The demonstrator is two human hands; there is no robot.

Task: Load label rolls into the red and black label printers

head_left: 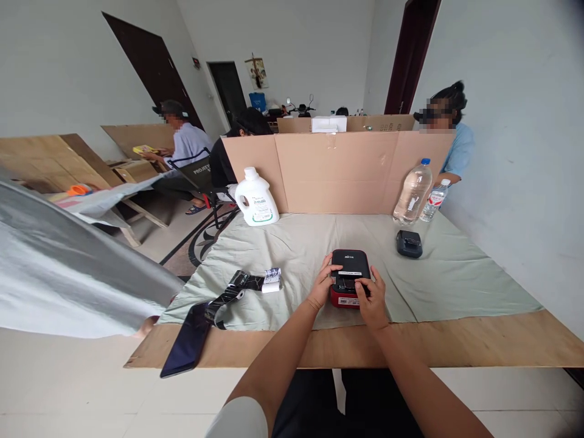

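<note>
Hands meet at the centre of the frame, on a small black-and-red box [350, 278] that sits on the pale green cloth [456, 280] covering the table. We keep our left hand [322, 284] against the box's left side, fingers curled lightly round its edge, and our right hand [371, 298] over the front right corner, fingers bent and pressing on the top near a slot; neither hand lifts it. We judge the step in hand to be working the lid or front of the box, and the next move seems to call for a steady brace from the left while the right fingertips press or pull.

Just left of the box lie a small paper roll [272, 280] and a dark strip [214, 310] running toward the lower left, where it overhangs the bare wooden table edge [456, 347]. A second small black device [409, 243] lies to the upper right, well apart. A white jug [256, 198], two clear bottles [413, 191] and a cardboard screen [337, 170] stand across the far side. Cloth around the box lies open on the right and beyond.
</note>
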